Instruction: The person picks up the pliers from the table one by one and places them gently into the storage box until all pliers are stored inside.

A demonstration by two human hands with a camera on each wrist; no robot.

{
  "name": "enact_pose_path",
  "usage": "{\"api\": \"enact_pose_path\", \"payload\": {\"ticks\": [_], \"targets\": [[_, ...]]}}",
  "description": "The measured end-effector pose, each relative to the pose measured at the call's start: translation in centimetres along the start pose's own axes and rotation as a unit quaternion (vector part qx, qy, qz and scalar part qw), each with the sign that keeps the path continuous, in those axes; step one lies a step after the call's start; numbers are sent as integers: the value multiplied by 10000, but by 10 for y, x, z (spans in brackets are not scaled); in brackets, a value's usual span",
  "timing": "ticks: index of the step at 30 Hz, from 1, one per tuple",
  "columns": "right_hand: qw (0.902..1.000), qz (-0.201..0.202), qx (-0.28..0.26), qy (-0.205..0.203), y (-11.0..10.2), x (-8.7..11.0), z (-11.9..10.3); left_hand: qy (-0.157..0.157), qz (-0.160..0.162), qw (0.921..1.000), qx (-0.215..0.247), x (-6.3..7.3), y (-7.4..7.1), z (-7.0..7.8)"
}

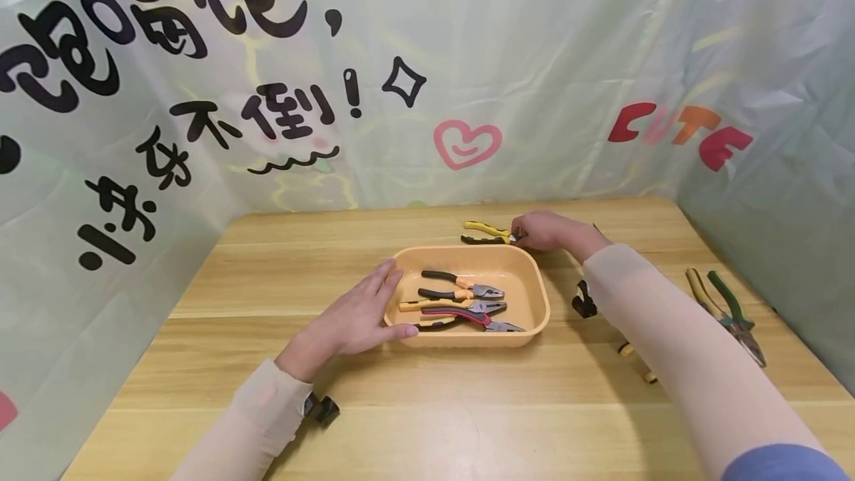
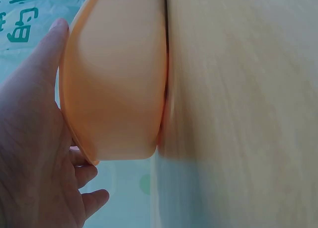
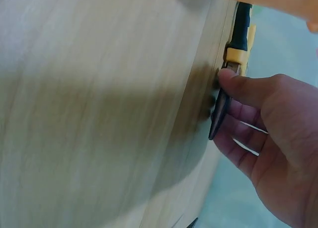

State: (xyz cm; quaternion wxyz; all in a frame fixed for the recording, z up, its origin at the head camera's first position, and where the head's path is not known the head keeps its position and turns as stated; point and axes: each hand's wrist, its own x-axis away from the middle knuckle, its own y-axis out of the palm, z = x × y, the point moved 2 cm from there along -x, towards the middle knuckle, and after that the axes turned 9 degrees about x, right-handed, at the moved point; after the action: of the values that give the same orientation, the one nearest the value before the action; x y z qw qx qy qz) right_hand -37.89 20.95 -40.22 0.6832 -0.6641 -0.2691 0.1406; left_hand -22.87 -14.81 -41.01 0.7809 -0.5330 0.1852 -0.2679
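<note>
My right hand (image 1: pixel 544 230) pinches pliers with yellow and black handles (image 1: pixel 487 228) by their metal head, behind the tray. In the right wrist view the thumb lies on one side of the dark pliers head and fingers on the other, close over the wood. My left hand (image 1: pixel 357 314) rests along the left end of an orange plastic tray (image 1: pixel 467 341), thumb and fingers spread at its rim. Inside lie several pliers: orange-and-black ones (image 1: pixel 461 283), yellow-handled ones (image 1: pixel 430 304) and red-and-black ones (image 1: pixel 454 313), overlapping, heads to the right.
Pliers with green and yellow handles (image 1: pixel 740 321) lie at the table's right side. Yellow handle ends (image 1: pixel 626 349) show beside my right forearm, which hides the rest. A printed cloth (image 1: pixel 554 80) hangs behind the wooden table (image 1: pixel 454 407).
</note>
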Motion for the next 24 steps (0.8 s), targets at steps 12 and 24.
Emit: {"api": "enact_pose_path", "payload": {"ticks": [12, 24], "targets": [[9992, -147, -190, 308, 3, -10, -5, -44, 17, 10000, 67, 0, 1, -1], [9993, 31, -269, 239, 4, -18, -12, -59, -26, 10000, 41, -1, 2, -3]]}}
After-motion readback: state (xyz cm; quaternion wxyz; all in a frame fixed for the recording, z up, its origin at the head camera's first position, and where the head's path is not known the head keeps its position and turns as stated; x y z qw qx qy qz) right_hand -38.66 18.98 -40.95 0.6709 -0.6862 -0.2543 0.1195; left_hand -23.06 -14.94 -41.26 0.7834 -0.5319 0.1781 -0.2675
